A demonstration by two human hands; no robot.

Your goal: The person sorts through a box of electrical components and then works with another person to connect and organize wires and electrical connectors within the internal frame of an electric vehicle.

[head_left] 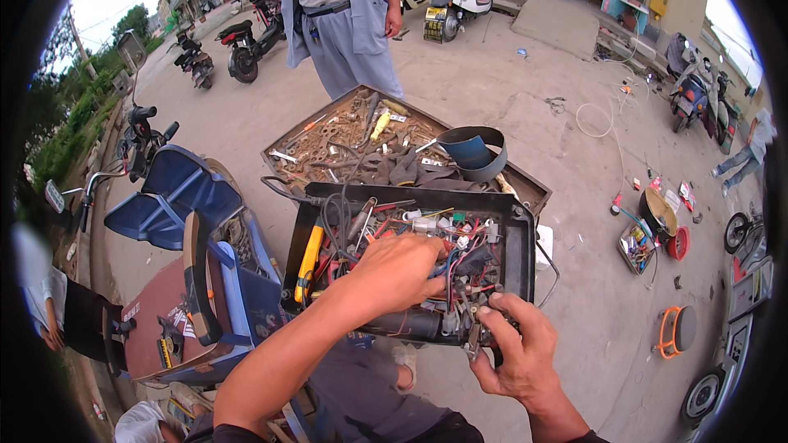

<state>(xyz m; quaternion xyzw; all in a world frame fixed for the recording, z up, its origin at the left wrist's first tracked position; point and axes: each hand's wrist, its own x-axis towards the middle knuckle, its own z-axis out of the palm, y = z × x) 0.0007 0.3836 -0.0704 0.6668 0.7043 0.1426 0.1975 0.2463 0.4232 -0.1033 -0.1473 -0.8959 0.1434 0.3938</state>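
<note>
In front of me is a black box (522, 253) with a handle, filled with coloured wires (450, 256), plugs and small parts. My left hand (400, 269) reaches into it with curled fingers among the wires; what its fingertips grip is hidden. At the near right edge, my right hand (519, 346) has thumb and fingers closed around a small metal part (474, 335) beside the wires. Along the box's left side lies a yellow-and-black tool (309, 261). A screwdriver-like tool (361, 221) and dark cables (335, 212) rest near it.
Behind the box stands a rusty tray (283, 143) of loose hardware and tools, with a dark curved band (474, 154) on it. A blue three-wheeler (197, 271) is at left. A person (341, 16) stands beyond the tray. An orange stool (675, 331) and parts basket (637, 248) sit at right.
</note>
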